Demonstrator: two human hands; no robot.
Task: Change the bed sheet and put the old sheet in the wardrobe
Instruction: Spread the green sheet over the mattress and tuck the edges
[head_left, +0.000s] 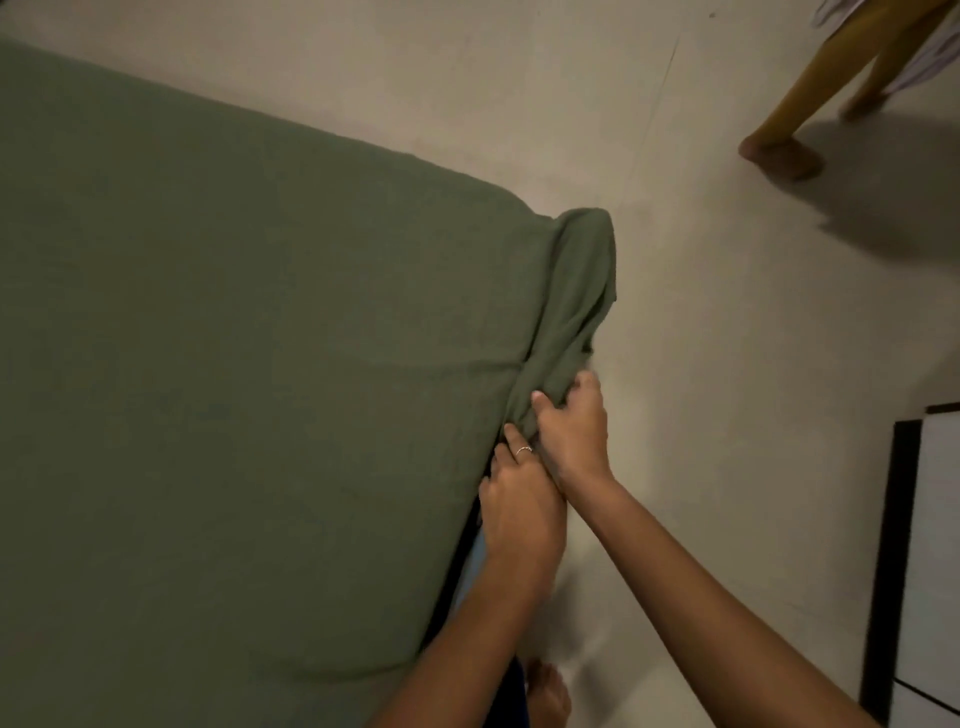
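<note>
Dull green fabric bed sheet (234, 338) covers the mattress, spreading away to the left of both hands. Right hand (574, 431) grips a bunched fold of sheet at the bed's edge; the loose corner rises just beyond its fingers. Left hand (522, 506), thin silver ring (523, 450) on one finger, touches the right wrist and presses the sheet edge. Pale smooth floor (727, 338) lies right of the hands; another person's leg in mustard-yellow trousers (815, 93) stands well beyond.

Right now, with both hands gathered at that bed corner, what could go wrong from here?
1. The green sheet is bunched into one loose flap past the corner; the right hand grips it and the left hand works at the edge, so a pull could slip the corner off or wrinkle the smooth top.
2. A second person's legs stand nearby on the floor; a backward step risks a bump.
</note>
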